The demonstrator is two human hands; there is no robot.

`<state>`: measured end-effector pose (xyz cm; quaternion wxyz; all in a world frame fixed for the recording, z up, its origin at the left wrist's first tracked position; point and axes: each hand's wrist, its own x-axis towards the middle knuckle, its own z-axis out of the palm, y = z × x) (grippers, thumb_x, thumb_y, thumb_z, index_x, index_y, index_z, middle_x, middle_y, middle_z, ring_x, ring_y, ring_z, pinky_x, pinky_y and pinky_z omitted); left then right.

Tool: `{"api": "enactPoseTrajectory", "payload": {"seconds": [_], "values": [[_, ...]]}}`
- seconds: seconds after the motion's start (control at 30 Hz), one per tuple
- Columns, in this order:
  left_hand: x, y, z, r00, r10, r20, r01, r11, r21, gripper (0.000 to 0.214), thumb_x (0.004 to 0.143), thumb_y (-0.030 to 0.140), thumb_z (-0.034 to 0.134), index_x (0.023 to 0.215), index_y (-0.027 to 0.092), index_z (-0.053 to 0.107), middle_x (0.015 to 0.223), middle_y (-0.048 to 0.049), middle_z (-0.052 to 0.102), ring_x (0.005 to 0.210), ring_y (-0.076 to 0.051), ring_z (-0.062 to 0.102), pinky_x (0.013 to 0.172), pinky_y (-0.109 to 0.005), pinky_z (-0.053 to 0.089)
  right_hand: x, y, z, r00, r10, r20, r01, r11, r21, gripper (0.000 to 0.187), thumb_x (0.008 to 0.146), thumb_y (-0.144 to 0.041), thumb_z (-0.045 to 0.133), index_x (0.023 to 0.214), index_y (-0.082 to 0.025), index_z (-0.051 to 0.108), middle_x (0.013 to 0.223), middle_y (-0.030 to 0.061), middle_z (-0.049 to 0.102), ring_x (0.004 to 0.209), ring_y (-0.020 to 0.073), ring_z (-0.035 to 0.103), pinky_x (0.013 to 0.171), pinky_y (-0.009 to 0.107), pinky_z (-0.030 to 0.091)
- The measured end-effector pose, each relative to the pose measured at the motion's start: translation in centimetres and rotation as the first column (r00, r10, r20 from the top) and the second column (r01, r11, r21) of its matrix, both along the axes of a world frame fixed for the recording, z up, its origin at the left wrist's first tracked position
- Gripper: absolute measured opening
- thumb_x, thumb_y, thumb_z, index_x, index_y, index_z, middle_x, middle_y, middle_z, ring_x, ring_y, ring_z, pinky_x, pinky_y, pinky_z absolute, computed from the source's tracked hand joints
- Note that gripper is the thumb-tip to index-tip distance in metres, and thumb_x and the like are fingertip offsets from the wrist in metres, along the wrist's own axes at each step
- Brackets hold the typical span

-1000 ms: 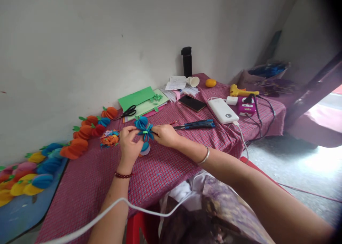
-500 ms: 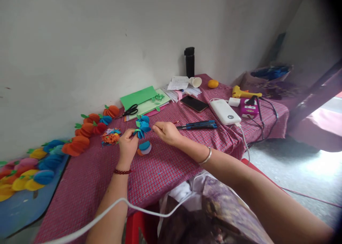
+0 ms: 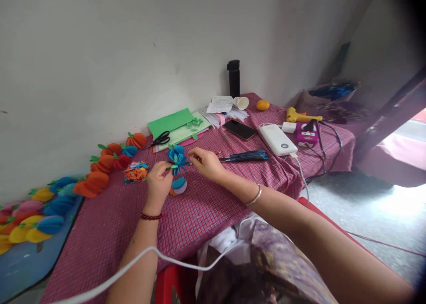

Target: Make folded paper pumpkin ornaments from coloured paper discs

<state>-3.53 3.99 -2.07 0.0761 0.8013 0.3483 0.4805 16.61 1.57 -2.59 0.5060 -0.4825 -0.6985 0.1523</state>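
A small blue paper pumpkin (image 3: 178, 156) with fanned folds and green bits is pinched by my left hand (image 3: 159, 179) between thumb and fingers. From the other side, the bent fingers of my right hand (image 3: 207, 164) meet the tip of one blue fold; exactly how they grip it is hard to see. Just below, a few round paper pieces (image 3: 179, 186) in blue, lilac and orange lie on the checked cloth (image 3: 196, 215). Left of my left hand is a heap of paper scraps (image 3: 136, 172).
Finished paper pumpkins (image 3: 91, 184) line the left side. Black scissors (image 3: 161, 138) rest by green paper sheets (image 3: 169, 125). Blue-handled cutters (image 3: 248, 155), a phone (image 3: 240, 129), a white power bank (image 3: 278, 140) and a yellow glue gun (image 3: 301, 115) lie rightward. A white cable (image 3: 133, 262) crosses in front.
The blue paper pumpkin has turned, showing its folds fanned out more. My right hand's fingers have loosened from a tight pinch and moved slightly closer to it. The view has shifted a little.
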Motion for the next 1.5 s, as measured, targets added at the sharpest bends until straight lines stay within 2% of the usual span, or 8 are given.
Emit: {"api": "enactPoseTrajectory", "payload": {"seconds": [0.37, 0.63, 0.9, 1.03, 1.17, 1.3, 1.4, 1.5], "values": [[0.1, 0.0, 0.0, 0.998, 0.020, -0.066, -0.015, 0.998, 0.065, 0.009, 0.079, 0.012, 0.059, 0.079, 0.018, 0.065, 0.079, -0.0024, 0.064, 0.078, -0.016, 0.059, 0.075, -0.028, 0.046, 0.1, 0.0, 0.0, 0.986, 0.067, 0.156, -0.066, 0.998, -0.007, 0.009, 0.084, -0.019, 0.058, 0.090, -0.017, 0.065, 0.081, 0.0004, 0.064, 0.071, 0.0117, 0.057, 0.063, 0.020, 0.037], [1.2, -0.7, -0.4, 0.993, 0.022, -0.115, -0.020, 1.000, 0.019, 0.005, 0.080, 0.015, 0.060, 0.076, 0.018, 0.062, 0.074, 0.0001, 0.062, 0.071, -0.013, 0.058, 0.069, -0.024, 0.045, 0.2, -0.4, 0.1, 0.891, 0.072, 0.448, -0.067, 0.997, -0.026, 0.018, 0.093, -0.027, 0.049, 0.091, -0.019, 0.065, 0.088, 0.0044, 0.069, 0.078, 0.0156, 0.062, 0.064, 0.024, 0.035], [1.5, -0.9, -0.6, 0.983, 0.092, -0.157, -0.092, 0.996, 0.007, 0.009, 0.077, 0.015, 0.059, 0.069, 0.018, 0.057, 0.066, 0.0024, 0.057, 0.064, -0.013, 0.054, 0.063, -0.023, 0.042, 0.0, -1.1, 0.7, 0.857, 0.074, 0.510, -0.081, 0.997, -0.008, 0.017, 0.093, -0.027, 0.050, 0.088, -0.017, 0.064, 0.087, 0.0061, 0.068, 0.076, 0.0158, 0.061, 0.062, 0.025, 0.033], [0.9, -0.5, -0.5, 0.991, 0.088, -0.102, -0.084, 0.996, 0.041, 0.009, 0.077, 0.011, 0.055, 0.075, 0.018, 0.061, 0.075, -0.0010, 0.062, 0.073, -0.015, 0.058, 0.069, -0.026, 0.045, 0.0, -1.3, 0.8, 0.932, 0.150, 0.331, -0.175, 0.983, 0.048, 0.023, 0.093, -0.035, 0.052, 0.089, -0.016, 0.064, 0.089, 0.0059, 0.065, 0.078, 0.0144, 0.059, 0.066, 0.023, 0.037], [0.3, -0.1, -0.4, 0.994, 0.112, -0.013, -0.110, 0.988, 0.105, 0.015, 0.075, 0.008, 0.056, 0.081, 0.017, 0.066, 0.083, -0.0037, 0.065, 0.082, -0.018, 0.061, 0.077, -0.030, 0.048, -0.2, -0.6, 0.4, 0.974, 0.225, -0.009, -0.225, 0.974, 0.026, 0.022, 0.093, -0.025, 0.048, 0.079, -0.015, 0.062, 0.074, 0.0013, 0.060, 0.069, 0.0112, 0.055, 0.064, 0.022, 0.039], [0.2, -0.1, -0.2, 0.991, 0.133, 0.011, -0.133, 0.984, 0.119, 0.014, 0.076, 0.008, 0.057, 0.080, 0.017, 0.066, 0.080, -0.0032, 0.065, 0.082, -0.018, 0.062, 0.078, -0.030, 0.048, -0.7, 0.0, 0.0, 0.918, 0.218, -0.332, -0.244, 0.969, -0.037, 0.002, 0.082, -0.018, 0.055, 0.083, -0.016, 0.055, 0.071, -0.0030, 0.058, 0.060, 0.0093, 0.053, 0.058, 0.020, 0.041], [0.3, -0.3, -0.2, 0.992, 0.126, 0.004, -0.125, 0.985, 0.114, 0.013, 0.077, 0.009, 0.057, 0.080, 0.018, 0.066, 0.081, -0.0029, 0.065, 0.081, -0.017, 0.061, 0.078, -0.030, 0.048, -0.8, 0.0, -0.1, 0.851, 0.249, -0.463, -0.330, 0.939, -0.102, 0.020, 0.081, -0.015, 0.053, 0.100, -0.018, 0.049, 0.068, -0.0065, 0.058, 0.049, 0.0079, 0.052, 0.052, 0.019, 0.043], [0.5, -0.3, -0.3, 0.993, 0.117, -0.010, -0.116, 0.988, 0.102, 0.013, 0.077, 0.010, 0.056, 0.080, 0.018, 0.066, 0.082, -0.0026, 0.065, 0.081, -0.017, 0.061, 0.077, -0.029, 0.047, -0.9, 0.0, -0.2, 0.839, 0.270, -0.472, -0.370, 0.919, -0.133, 0.027, 0.081, -0.013, 0.051, 0.108, -0.019, 0.046, 0.064, -0.0079, 0.057, 0.045, 0.0079, 0.052, 0.048, 0.019, 0.042]]}}
